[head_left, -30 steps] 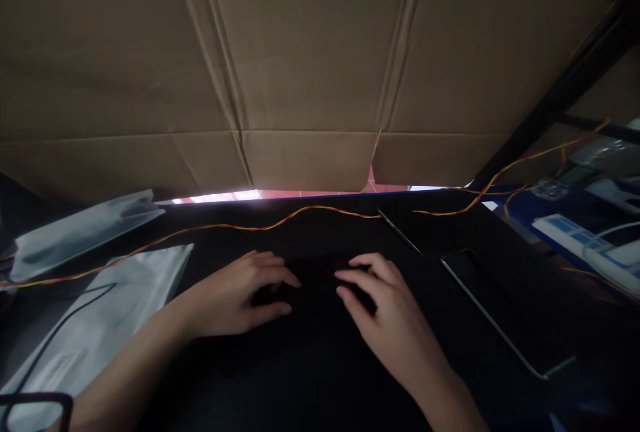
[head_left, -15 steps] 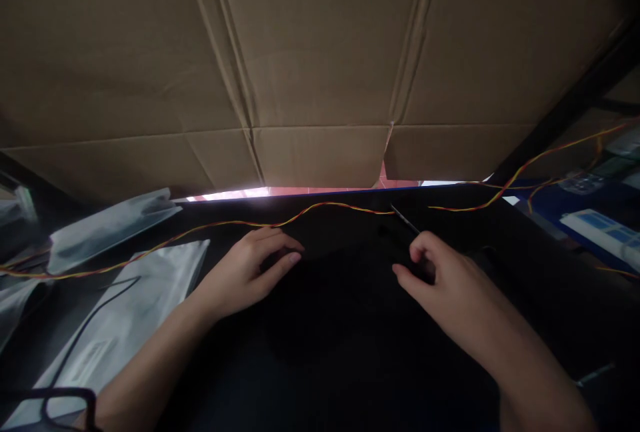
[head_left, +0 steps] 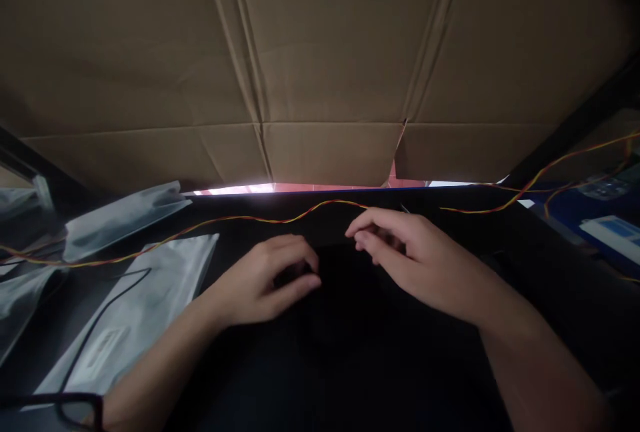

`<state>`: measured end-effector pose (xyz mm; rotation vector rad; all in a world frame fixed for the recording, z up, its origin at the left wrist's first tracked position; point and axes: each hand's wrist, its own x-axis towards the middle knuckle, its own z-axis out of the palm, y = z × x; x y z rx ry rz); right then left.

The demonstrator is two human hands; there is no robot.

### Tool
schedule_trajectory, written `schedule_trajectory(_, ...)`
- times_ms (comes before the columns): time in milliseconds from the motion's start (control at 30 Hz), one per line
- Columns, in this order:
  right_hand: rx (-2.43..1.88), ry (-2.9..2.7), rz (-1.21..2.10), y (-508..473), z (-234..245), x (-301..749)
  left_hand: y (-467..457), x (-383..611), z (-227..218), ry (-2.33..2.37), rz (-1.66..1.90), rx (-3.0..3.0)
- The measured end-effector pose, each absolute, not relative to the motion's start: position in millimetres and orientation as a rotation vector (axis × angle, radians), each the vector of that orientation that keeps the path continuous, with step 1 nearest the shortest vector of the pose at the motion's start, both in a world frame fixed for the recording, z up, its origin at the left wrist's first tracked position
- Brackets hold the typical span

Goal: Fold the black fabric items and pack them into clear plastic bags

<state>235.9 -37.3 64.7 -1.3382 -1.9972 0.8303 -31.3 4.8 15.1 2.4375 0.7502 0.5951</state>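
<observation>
My left hand [head_left: 273, 279] rests on the black tabletop [head_left: 320, 365], its fingers loosely curled and its thumb apart from them. Nothing shows between them. My right hand [head_left: 407, 242] hovers across from it, fingers bent forward and thumb a little below, also with nothing visible in the grasp. Just behind the right hand, the tip of a thin dark tool [head_left: 405, 208] sticks out; the rest of it is hidden. A twisted red and yellow wire [head_left: 270, 219] runs along the table beyond both hands, and part of it passes behind the right hand.
A cardboard sheet [head_left: 330, 52] stands across the back. Clear plastic bags [head_left: 125, 219] and a flat pale bag [head_left: 165, 285] with a label lie at left, crossed by a black cable [head_left: 95, 315]. A white and blue box [head_left: 613, 235] sits at right.
My right hand has moved left and away from the thin tool, now covering most of it. The left hand has shifted slightly within the view, which has also swung a little.
</observation>
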Motion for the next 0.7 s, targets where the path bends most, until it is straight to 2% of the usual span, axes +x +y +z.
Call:
schedule_trajectory(167, -1.155, -2.386, 0.891, -11, 23, 240, -4, -22, 10, 0.632, 0.282, 2.462)
schedule_trajectory(300, -1.166, -2.435, 0.833, -13, -4, 242, 1, -30, 18, 0.702, 0.252, 2.452)
schedule_trajectory(500, -1.158, -2.306, 0.645, -14, 3, 259, 15, -95, 42, 1.429, 0.479, 2.631)
schedule_trajectory(700, -1.126, -2.372, 0.548, -17, 7, 258, 15, -171, 13, 1.800, 0.426, 2.590)
